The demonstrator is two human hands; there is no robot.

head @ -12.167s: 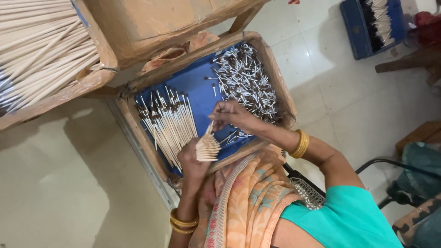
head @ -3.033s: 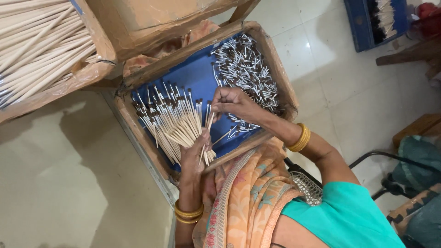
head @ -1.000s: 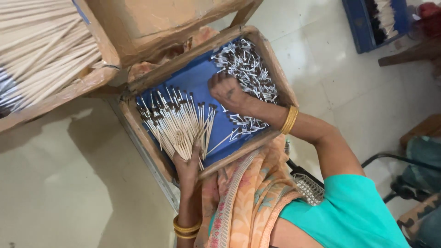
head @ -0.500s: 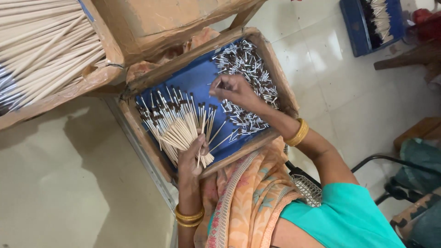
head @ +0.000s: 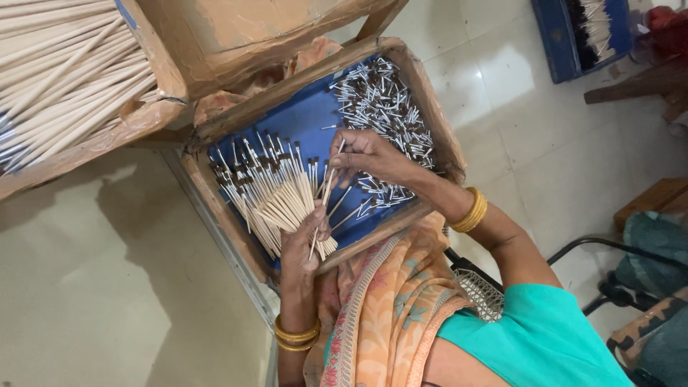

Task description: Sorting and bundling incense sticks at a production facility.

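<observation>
Right hand (head: pixel 365 154) pinching stick (head: pixel 328 185) (blue-lined tray (head: pixel 301 122))

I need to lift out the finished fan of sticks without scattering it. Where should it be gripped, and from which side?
Grip the fan of sticks at the bare wooden ends, where they converge by the left hand, probably coming from the near edge of the blue tray. The dark-tipped ends splay wide toward the far side, so one pinch cannot gather them there.
</observation>
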